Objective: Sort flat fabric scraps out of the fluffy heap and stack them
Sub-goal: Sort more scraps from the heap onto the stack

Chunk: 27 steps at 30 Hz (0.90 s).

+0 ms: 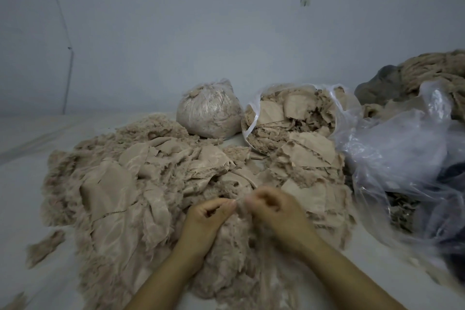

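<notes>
The fluffy heap spreads across the floor at left and centre, a tied bag and an open bag of scraps behind it, loose plastic bags at right, both hands before it.

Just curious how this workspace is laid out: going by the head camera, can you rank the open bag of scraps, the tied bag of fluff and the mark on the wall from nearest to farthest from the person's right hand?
1. open bag of scraps: just beyond the right hand, slightly right.
2. tied bag of fluff: farther back, to the left.
3. mark on the wall: farthest, high up behind.
</notes>
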Tool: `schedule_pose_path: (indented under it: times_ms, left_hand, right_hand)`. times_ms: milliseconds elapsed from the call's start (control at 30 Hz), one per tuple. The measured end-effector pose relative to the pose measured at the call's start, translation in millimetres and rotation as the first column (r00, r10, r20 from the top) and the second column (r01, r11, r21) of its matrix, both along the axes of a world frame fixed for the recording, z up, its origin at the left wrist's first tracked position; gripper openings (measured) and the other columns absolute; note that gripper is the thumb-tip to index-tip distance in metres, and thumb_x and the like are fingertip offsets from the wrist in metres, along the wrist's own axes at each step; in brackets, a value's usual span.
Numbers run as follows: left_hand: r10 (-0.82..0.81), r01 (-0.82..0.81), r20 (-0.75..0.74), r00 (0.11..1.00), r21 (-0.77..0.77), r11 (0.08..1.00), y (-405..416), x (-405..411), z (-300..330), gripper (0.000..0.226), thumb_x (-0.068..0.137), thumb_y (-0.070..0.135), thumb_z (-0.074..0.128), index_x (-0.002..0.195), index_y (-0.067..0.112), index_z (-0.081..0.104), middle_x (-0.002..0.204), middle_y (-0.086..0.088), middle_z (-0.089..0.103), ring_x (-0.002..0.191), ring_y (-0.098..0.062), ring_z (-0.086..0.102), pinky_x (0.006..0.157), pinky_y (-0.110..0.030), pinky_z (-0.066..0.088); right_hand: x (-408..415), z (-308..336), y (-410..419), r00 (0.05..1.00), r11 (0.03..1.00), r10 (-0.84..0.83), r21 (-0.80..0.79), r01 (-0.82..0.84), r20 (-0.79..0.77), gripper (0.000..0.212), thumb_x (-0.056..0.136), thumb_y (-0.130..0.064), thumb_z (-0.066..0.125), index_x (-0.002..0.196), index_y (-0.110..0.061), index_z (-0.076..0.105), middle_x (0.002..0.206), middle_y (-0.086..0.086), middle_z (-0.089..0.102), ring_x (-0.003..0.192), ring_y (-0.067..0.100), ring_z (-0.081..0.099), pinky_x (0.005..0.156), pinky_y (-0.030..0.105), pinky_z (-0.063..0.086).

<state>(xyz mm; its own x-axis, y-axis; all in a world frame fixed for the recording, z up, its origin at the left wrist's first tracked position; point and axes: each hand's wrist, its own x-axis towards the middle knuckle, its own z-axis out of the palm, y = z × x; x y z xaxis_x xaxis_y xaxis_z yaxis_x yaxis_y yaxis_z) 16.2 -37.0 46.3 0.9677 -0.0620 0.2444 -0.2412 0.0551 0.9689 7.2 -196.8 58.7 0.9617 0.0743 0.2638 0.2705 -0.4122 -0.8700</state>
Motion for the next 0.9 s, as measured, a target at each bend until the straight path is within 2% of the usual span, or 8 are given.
schedule_pose_path:
  times_ms: [133, 300, 467, 567, 667, 733, 833, 900]
  left_hand:
    - [-0.057, 0.060, -0.026, 0.998, 0.096, 0.994, 5.6, -0.5, -2.0, 0.016, 0.077, 0.022, 0.071, 0.093, 0.028, 0.071, 0.087, 0.010, 0.072, 0.079, -0.002, 0.066, 0.066, -0.011, 0.048]
    - [-0.078, 0.085, -0.057, 0.995, 0.130, 0.988, 14.2, 0.1, -0.3, 0.025, 0.086, 0.008, 0.064, 0.065, 0.020, 0.069, 0.060, 0.009, 0.063, 0.055, -0.003, 0.056, 0.054, -0.014, 0.044]
    - [-0.020, 0.024, -0.040, 0.999, 0.102, 0.994, 12.7, -0.1, 0.4, 0.009, 0.085, 0.027, 0.067, 0.084, 0.020, 0.062, 0.079, 0.003, 0.062, 0.070, -0.010, 0.057, 0.062, -0.015, 0.045]
    - [-0.037, -0.094, 0.282, 0.959, 0.440, 0.893, 9.4, -4.7, -4.0, 0.054, 0.060, 0.055, 0.077, 0.105, 0.039, 0.052, 0.118, 0.013, 0.049, 0.110, 0.004, 0.048, 0.089, -0.009, 0.040]
    - [-0.117, -0.218, 0.524, 0.843, 0.534, 0.817, 2.6, -0.8, -13.1, 0.045, 0.065, 0.029, 0.081, 0.106, 0.029, 0.061, 0.118, 0.013, 0.049, 0.113, 0.012, 0.042, 0.093, -0.007, 0.036]
    - [-0.035, -0.272, 0.538, 0.842, 0.479, 0.835, 2.5, 4.6, -20.3, 0.022, 0.071, 0.001, 0.073, 0.090, 0.013, 0.072, 0.105, 0.016, 0.055, 0.103, 0.013, 0.049, 0.087, -0.014, 0.043]
    - [-0.041, -0.309, 0.583, 0.811, 0.487, 0.817, 1.4, 3.5, -20.2, 0.012, 0.073, 0.002, 0.066, 0.080, 0.008, 0.073, 0.097, 0.017, 0.059, 0.096, 0.007, 0.054, 0.083, -0.006, 0.040]
    - [-0.052, -0.336, 0.627, 0.777, 0.484, 0.808, 1.9, 2.2, -17.4, 0.011, 0.075, 0.009, 0.062, 0.077, 0.009, 0.072, 0.091, 0.011, 0.063, 0.090, 0.003, 0.055, 0.081, -0.004, 0.039]
  right_hand:
    - [3.2, -14.3, 13.3, 1.000, 0.981, 0.004, 0.196, 0.000, -0.017, 0.021, 0.088, -0.012, 0.066, 0.069, -0.019, 0.060, 0.059, -0.010, 0.059, 0.053, -0.003, 0.051, 0.054, 0.014, 0.040]
    - [7.9, -7.8, -2.2, 0.988, 0.798, -0.069, 0.586, 0.137, -0.137, 0.018, 0.095, -0.010, 0.055, 0.076, -0.008, 0.056, 0.055, 0.009, 0.052, 0.043, 0.019, 0.046, 0.041, 0.025, 0.039]
    - [4.8, -7.5, 5.2, 0.985, 0.759, -0.090, 0.631, 0.162, -0.145, 0.017, 0.092, -0.012, 0.059, 0.077, -0.007, 0.062, 0.061, 0.009, 0.060, 0.049, 0.015, 0.053, 0.046, 0.022, 0.046]
    - [3.5, -11.4, 8.5, 0.981, 0.734, -0.063, 0.657, 0.170, -0.184, 0.018, 0.090, -0.015, 0.062, 0.075, -0.006, 0.061, 0.067, 0.009, 0.065, 0.059, 0.017, 0.059, 0.055, 0.027, 0.050]
    - [2.7, -12.1, 12.6, 0.977, 0.699, -0.009, 0.698, 0.158, -0.211, 0.020, 0.091, -0.018, 0.060, 0.081, -0.002, 0.060, 0.085, 0.012, 0.066, 0.076, 0.020, 0.063, 0.071, 0.034, 0.053]
    - [0.2, -11.3, 12.1, 0.975, 0.708, 0.056, 0.697, 0.113, -0.215, 0.025, 0.091, -0.030, 0.059, 0.087, -0.006, 0.060, 0.078, 0.010, 0.065, 0.063, 0.017, 0.061, 0.054, 0.028, 0.050]
    - [-3.8, -12.2, 11.6, 0.976, 0.830, 0.097, 0.557, 0.028, -0.194, 0.038, 0.074, -0.044, 0.072, 0.097, -0.016, 0.061, 0.076, 0.004, 0.064, 0.061, 0.014, 0.058, 0.050, 0.024, 0.045]
    - [-2.9, -12.6, 12.1, 0.991, 0.879, 0.019, 0.475, 0.046, -0.132, 0.022, 0.075, -0.026, 0.077, 0.088, -0.014, 0.065, 0.071, 0.003, 0.064, 0.057, 0.014, 0.057, 0.049, 0.022, 0.047]
